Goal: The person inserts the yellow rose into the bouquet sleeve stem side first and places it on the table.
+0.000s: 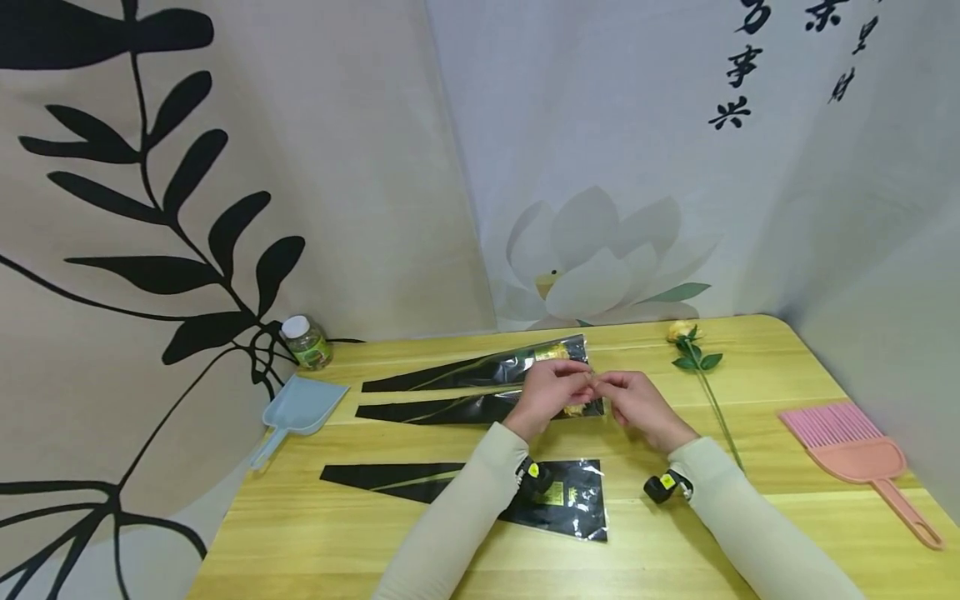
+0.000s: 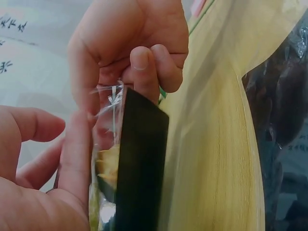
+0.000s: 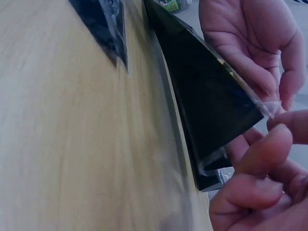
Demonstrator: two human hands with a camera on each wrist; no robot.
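Both hands meet over the wide end of a black flower sleeve (image 3: 207, 91) with a clear front. A yellow rose (image 2: 108, 166) shows through its film. My left hand (image 1: 551, 396) pinches the film edge at the sleeve's mouth. My right hand (image 1: 641, 408) holds the same clear edge between thumb and index finger, its fingertips right against the left ones. The sleeve stands on edge in the right wrist view. Under the hands on the table, one black sleeve (image 1: 420, 412) points left, with another sleeve (image 1: 450, 375) behind it.
A further black sleeve (image 1: 577, 508) lies in front, partly under the left forearm. A loose yellow rose (image 1: 697, 354) lies right of the hands. Further right is a pink brush with dustpan (image 1: 855, 458). At left are a blue dustpan (image 1: 303, 406) and a white-capped jar (image 1: 307, 343).
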